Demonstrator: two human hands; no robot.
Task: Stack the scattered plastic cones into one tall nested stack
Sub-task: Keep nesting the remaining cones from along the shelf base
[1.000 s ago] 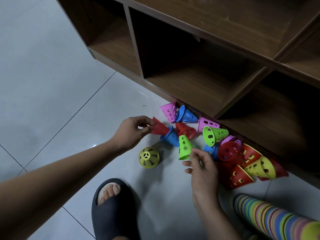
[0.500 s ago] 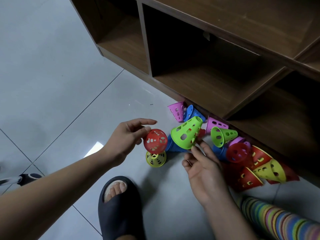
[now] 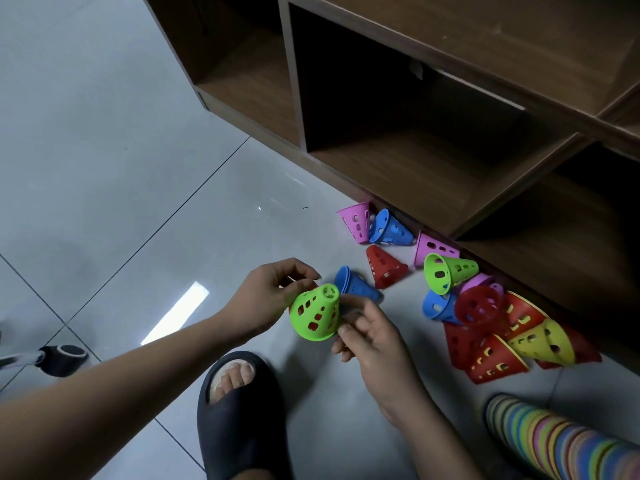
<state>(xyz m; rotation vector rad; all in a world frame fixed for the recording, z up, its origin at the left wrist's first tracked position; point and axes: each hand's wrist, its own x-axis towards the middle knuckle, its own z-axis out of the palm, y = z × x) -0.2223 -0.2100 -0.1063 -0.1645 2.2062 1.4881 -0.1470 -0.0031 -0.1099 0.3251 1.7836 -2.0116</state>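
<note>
Currently, a green cone (image 3: 317, 315), seemingly nested over a red cone (image 3: 313, 326), is pinched by the left hand (image 3: 266, 299) and the right hand (image 3: 372, 341).

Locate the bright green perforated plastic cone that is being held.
Head view, centre: the green cone is held between the left hand and right hand, just left of a blue plastic cone lying on the tiled floor.

the green cone (image 3: 317, 315), lifted by the right hand (image 3: 370, 336), now covers the red cone (image 3: 316, 317); the left hand (image 3: 273, 296) grips it too.
</note>
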